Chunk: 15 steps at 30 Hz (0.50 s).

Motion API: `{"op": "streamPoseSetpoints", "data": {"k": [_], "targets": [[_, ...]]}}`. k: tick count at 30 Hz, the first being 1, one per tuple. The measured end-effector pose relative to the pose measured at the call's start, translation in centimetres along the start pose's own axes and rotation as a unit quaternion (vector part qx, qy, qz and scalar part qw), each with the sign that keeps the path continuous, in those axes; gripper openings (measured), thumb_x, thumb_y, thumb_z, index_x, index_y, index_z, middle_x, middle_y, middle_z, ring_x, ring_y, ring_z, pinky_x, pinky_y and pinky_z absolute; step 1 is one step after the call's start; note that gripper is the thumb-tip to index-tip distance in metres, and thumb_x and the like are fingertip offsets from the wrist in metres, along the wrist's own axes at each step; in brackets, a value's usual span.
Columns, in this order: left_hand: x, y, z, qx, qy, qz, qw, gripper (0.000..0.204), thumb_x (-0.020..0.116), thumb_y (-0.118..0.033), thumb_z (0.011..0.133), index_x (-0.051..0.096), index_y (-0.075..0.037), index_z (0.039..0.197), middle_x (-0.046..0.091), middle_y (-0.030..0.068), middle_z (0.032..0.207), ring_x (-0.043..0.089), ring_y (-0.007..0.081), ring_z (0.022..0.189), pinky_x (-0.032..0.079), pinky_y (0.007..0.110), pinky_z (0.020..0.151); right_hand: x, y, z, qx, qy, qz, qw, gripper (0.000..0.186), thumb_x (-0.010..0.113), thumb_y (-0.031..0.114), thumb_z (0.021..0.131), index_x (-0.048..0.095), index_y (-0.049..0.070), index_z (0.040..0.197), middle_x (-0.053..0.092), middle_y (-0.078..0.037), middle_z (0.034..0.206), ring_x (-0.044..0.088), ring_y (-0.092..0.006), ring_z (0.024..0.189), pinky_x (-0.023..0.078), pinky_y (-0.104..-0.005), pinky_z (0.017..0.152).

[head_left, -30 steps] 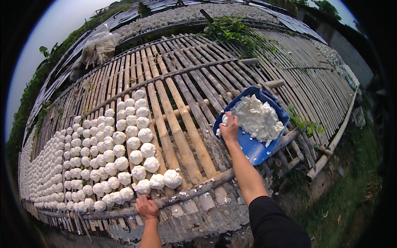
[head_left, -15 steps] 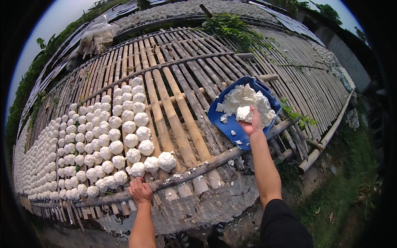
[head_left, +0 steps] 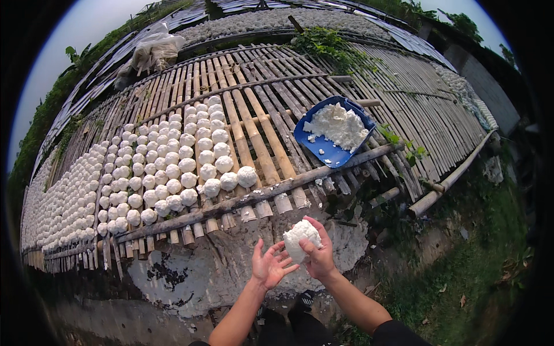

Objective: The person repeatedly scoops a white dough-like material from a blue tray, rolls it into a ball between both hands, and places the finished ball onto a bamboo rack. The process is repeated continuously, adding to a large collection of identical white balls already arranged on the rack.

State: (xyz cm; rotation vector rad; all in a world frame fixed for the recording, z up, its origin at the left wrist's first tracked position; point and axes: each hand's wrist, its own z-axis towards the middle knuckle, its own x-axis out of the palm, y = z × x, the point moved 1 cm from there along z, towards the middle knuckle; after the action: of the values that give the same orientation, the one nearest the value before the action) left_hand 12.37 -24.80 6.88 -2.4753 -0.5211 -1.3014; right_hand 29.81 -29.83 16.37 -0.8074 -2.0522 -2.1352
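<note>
My right hand [head_left: 320, 256] grips a rough white lump [head_left: 301, 235] of crumbly, damp-looking material in front of the bamboo rack [head_left: 268, 147]. My left hand [head_left: 271, 266] is just left of the lump, palm up and empty, with fingers spread and curved toward it. Beyond my hands, a blue plastic container [head_left: 340, 150] holds a pile of similar white material [head_left: 337, 122]. To its left, many rounded white balls [head_left: 173, 155] sit in rows on the slats, the nearest along the front pole [head_left: 283, 187].
A draped plastic bundle [head_left: 153, 49] stands at the back left. Green vines [head_left: 317, 49] grow over the slats. More racks with white pieces [head_left: 271, 20] lie behind. A loose-ended pole [head_left: 444, 184] runs down the right side beside grass [head_left: 456, 271]; my shoes show on the ground below.
My right hand has brought the lump from the blue container back toward me. My left hand has left the rack's front edge and opened beside the lump. The view has shifted.
</note>
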Motion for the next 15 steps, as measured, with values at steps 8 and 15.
{"op": "streamPoseSetpoints", "data": {"k": [8, 15], "targets": [[-2.4, 6.9, -9.7, 0.140, 0.023, -0.037, 0.989, 0.069, 0.039, -0.063, 0.112, 0.047, -0.016, 0.160, 0.049, 0.0203, 0.165, 0.044, 0.0441, 0.154, 0.033, 0.061, 0.129, 8.2, -3.8, -14.2, -0.105, 0.105, -0.396, 0.906, 0.070, 0.082, 0.034, 0.090, 0.059, 0.003, 0.148, 0.056, -0.024, 0.147, 0.059, -0.0440, 0.135, 0.049, -0.0515, 0.114], [-6.1, 8.5, -13.2, 0.240, 0.050, -0.027, 0.969, 0.067, 0.042, -0.056, 0.114, 0.036, -0.017, 0.167, 0.046, 0.0151, 0.167, 0.043, 0.0380, 0.155, 0.034, 0.055, 0.128, 11.7, -9.3, -17.0, -0.120, 0.037, -0.416, 0.901, 0.055, 0.081, 0.035, 0.094, 0.071, 0.006, 0.139, 0.062, -0.023, 0.144, 0.063, -0.0427, 0.129, 0.047, -0.0520, 0.113]]}}
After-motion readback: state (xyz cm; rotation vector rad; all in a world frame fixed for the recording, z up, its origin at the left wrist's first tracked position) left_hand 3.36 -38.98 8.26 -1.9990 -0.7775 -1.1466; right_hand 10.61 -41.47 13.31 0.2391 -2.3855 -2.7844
